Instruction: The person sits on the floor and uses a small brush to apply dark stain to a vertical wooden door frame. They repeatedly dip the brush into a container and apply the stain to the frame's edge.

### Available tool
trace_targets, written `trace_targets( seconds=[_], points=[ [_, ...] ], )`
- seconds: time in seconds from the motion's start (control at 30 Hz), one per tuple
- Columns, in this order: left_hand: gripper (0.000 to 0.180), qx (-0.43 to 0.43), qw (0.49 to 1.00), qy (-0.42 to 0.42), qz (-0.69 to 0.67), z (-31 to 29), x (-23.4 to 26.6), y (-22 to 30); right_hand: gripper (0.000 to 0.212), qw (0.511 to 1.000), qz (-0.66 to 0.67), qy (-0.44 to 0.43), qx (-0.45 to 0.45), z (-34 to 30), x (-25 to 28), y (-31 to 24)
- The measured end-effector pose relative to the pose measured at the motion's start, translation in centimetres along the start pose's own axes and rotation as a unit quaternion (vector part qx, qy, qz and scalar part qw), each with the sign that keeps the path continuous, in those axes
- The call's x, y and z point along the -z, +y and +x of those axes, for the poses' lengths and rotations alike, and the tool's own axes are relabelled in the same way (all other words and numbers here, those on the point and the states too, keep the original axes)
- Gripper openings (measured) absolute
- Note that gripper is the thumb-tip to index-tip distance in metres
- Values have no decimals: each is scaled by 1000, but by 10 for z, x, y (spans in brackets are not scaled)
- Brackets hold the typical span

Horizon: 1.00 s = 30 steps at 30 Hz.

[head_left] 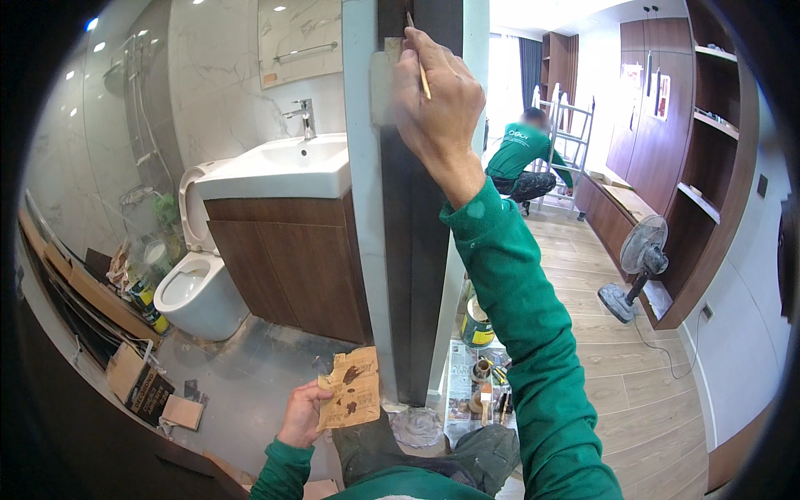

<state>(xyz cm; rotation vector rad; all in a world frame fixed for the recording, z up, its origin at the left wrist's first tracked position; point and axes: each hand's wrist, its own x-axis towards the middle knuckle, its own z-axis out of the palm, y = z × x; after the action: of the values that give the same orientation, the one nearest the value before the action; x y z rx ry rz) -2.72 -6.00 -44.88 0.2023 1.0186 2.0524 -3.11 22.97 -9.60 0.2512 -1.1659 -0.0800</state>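
High on a dark brown door frame (404, 250), my right hand (442, 96) pinches a thin paintbrush (425, 82) with a pale wooden handle. Its tip points upward against the dark wood, beside a metal strike plate (392, 54). Lower down on the left, my left hand (304, 412) holds a torn piece of brown paper (348, 387) by its edge, fingers closed. Dark brown smears of paint mark the paper's face.
Left lie a toilet (200, 292) and a sink cabinet (287, 258). Newspaper (458, 392) by the frame's foot bears a paint can (477, 325) and a flat brush (486, 400). Beyond, a person (521, 154) crouches by a ladder (575, 133); a fan (643, 250) stands right.
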Motion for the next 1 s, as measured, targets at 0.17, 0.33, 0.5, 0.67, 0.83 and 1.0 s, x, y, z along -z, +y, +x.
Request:
trace_targets(
  seconds=[0.17,0.33,0.5,0.67,0.83,1.0],
  points=[
    [39,5,1000,-3,4,0,0,1,23,1000,17,7,5,3,1,0],
    [39,4,1000,-3,4,1,0,0,24,1000,15,10,10,9,-7,3],
    [40,8,1000,-3,-9,1,1,-2,24,1000,-2,-1,-4,8,-7,5],
    [41,9,1000,-4,-1,0,2,-2,25,1000,3,-13,-8,-4,3,1],
    [41,9,1000,-5,3,-1,0,-2,25,1000,20,-9,0,-1,2,0],
    [40,4,1000,-2,11,-1,-1,-3,24,1000,12,6,12,8,-4,3]
  ],
)
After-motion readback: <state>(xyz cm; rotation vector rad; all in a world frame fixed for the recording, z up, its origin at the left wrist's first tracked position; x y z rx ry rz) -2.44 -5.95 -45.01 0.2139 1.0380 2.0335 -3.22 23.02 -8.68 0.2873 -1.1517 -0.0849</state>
